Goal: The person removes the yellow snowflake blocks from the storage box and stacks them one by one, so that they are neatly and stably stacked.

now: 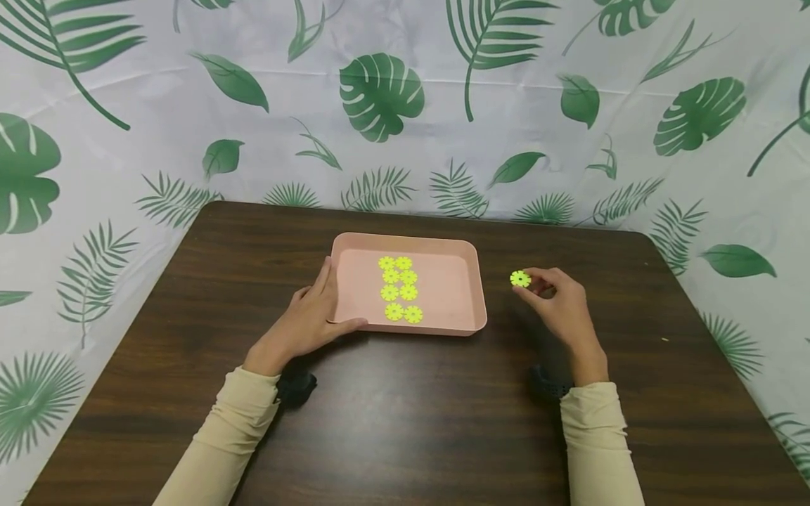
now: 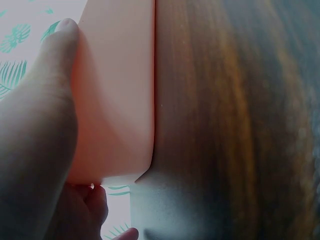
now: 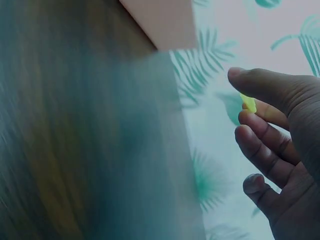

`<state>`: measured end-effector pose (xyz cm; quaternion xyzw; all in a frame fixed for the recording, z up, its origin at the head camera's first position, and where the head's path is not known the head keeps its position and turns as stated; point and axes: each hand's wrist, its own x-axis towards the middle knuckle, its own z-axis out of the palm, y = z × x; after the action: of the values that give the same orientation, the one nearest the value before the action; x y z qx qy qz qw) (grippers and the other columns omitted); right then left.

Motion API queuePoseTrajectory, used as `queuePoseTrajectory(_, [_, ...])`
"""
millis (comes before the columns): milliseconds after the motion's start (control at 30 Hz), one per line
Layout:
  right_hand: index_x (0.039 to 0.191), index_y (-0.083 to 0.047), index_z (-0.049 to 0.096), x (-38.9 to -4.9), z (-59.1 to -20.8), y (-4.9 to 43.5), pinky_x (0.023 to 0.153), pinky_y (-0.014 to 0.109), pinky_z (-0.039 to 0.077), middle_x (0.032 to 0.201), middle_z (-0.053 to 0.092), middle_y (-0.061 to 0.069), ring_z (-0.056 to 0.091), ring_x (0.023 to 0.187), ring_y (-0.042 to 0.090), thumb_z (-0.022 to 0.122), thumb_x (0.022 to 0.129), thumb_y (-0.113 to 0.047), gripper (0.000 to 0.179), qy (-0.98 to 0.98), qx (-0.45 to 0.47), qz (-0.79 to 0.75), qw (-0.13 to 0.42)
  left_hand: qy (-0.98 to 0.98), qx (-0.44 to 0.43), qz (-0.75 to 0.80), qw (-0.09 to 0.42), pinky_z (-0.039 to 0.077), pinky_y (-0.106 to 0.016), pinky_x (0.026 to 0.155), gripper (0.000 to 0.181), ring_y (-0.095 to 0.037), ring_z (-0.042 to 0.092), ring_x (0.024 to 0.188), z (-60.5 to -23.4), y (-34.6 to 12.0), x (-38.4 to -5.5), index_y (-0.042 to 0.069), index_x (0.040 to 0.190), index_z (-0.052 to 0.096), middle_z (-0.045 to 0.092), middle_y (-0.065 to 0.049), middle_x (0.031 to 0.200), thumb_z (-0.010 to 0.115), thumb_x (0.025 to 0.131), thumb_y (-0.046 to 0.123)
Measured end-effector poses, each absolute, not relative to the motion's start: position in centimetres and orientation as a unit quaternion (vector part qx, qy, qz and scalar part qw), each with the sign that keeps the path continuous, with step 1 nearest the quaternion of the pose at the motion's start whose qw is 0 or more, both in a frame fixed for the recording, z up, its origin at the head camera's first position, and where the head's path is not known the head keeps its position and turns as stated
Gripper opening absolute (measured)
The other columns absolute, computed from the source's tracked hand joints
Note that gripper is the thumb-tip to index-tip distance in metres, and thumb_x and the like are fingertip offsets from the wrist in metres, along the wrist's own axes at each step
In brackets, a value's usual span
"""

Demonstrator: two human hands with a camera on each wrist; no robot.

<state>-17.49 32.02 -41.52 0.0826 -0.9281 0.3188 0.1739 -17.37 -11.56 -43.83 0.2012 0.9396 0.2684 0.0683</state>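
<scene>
A pink rectangular tray (image 1: 446,284) lies on the dark table. Inside it, toward the left half, several yellow-green notched plastic discs (image 1: 408,292) lie flat in two columns. At the tray's near left corner rests my left hand (image 1: 306,316), its fingers along the left wall and its thumb across the near rim. The left wrist view shows that thumb against the tray's outer wall (image 2: 120,90). Right of the tray, apart from it, my right hand (image 1: 562,302) pinches one such notched disc (image 1: 520,279) between thumb and fingertips. Only the edge of this disc (image 3: 248,103) shows in the right wrist view.
The dark wood-grain table (image 1: 405,422) extends around the tray on every side. Behind it hangs a white cloth with green leaf prints (image 1: 380,98). A tiny pale speck (image 1: 664,339) lies on the table at the right.
</scene>
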Motion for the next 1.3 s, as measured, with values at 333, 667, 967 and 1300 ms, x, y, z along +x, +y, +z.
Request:
queuePoseTrajectory(333, [0.12, 0.003, 0.073, -16.5, -41.2, 35.3, 0.069, 0.01, 0.041, 0.097, 0.066, 0.017, 0.061, 0.084, 0.026, 0.08, 0.093, -0.017, 0.035, -0.939, 0.032, 0.308, 0.15, 0.941, 0.201, 0.265, 0.069, 0.022, -0.07, 0.114, 0.121, -0.036, 0.017, 0.156, -43.8, -11.6, -17.4, -0.002, 0.163, -0.002, -0.01, -0.022, 0.171, 0.062, 0.091, 0.071])
queuePoseTrajectory(667, [0.123, 0.005, 0.071, -16.6, -42.6, 36.8, 0.073, 0.038, 0.047, 0.101, 0.066, 0.019, 0.06, 0.088, 0.03, 0.077, 0.096, -0.022, 0.038, -0.953, 0.019, 0.295, 0.058, 0.942, 0.199, 0.26, 0.068, 0.023, -0.07, 0.114, 0.122, -0.037, 0.021, 0.155, -43.9, -11.6, -17.5, -0.004, 0.163, -0.001, -0.009, -0.021, 0.171, 0.061, 0.091, 0.072])
queuePoseTrajectory(967, [0.125, 0.007, 0.069, -16.8, -43.4, 37.5, 0.071, 0.038, 0.047, 0.105, 0.062, 0.022, 0.058, 0.088, 0.032, 0.077, 0.096, -0.021, 0.041, -0.957, 0.0, 0.289, 0.015, 0.941, 0.198, 0.264, 0.071, 0.022, -0.07, 0.114, 0.121, -0.039, 0.023, 0.155, -43.8, -11.6, -17.5, -0.004, 0.163, -0.001, -0.009, -0.022, 0.171, 0.062, 0.091, 0.071])
queuePoseTrajectory(1300, [0.132, 0.008, 0.064, -16.7, -43.1, 37.8, 0.073, 0.042, 0.048, 0.116, 0.058, 0.025, 0.059, 0.094, 0.036, 0.075, 0.097, -0.024, 0.048, -0.96, 0.005, 0.279, -0.002, 0.942, 0.2, 0.26, 0.072, 0.022, -0.07, 0.115, 0.122, -0.038, 0.02, 0.155, -43.9, -11.5, -17.5, -0.005, 0.163, -0.002, -0.009, -0.022, 0.171, 0.061, 0.092, 0.071])
